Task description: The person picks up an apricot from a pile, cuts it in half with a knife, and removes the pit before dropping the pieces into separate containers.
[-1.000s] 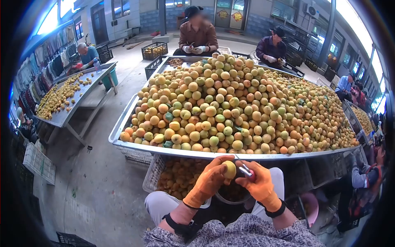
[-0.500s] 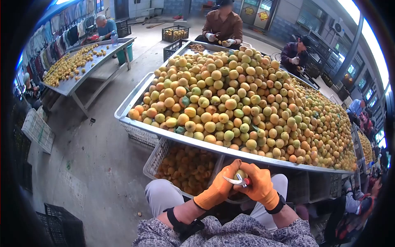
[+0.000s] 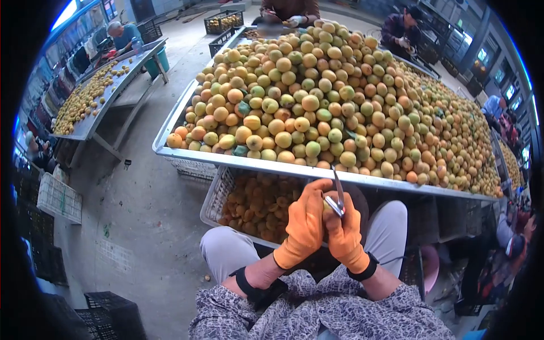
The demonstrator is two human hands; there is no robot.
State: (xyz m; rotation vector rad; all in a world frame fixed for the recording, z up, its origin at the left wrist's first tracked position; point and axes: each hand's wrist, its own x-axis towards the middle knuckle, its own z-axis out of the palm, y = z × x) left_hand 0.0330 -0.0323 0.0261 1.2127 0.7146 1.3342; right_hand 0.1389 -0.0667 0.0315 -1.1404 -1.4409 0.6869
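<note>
Both my hands, in orange gloves, meet above my knees just in front of the metal table. My left hand (image 3: 304, 224) is closed around an apricot (image 3: 327, 207), of which only a sliver shows between the fingers. The curved knife (image 3: 339, 187) is gripped in my right hand (image 3: 347, 235), its blade pointing up towards the table edge. The blade stands close beside the fruit; whether it touches the skin is hidden. Below my left hand, a white crate (image 3: 211, 205) holds a mass of orange apricot pieces (image 3: 258, 204).
A large heap of whole apricots (image 3: 306, 102) fills the metal-rimmed table (image 3: 238, 160) ahead. Another table (image 3: 122, 90) with apricots stands at left. Co-workers sit across and around. Black crates (image 3: 116, 311) and a white crate (image 3: 59, 198) stand on the floor at left.
The knife has turned from lying sideways across the fruit to pointing upward. My hands have risen slightly and the left has rotated upright. My view has tilted down.
</note>
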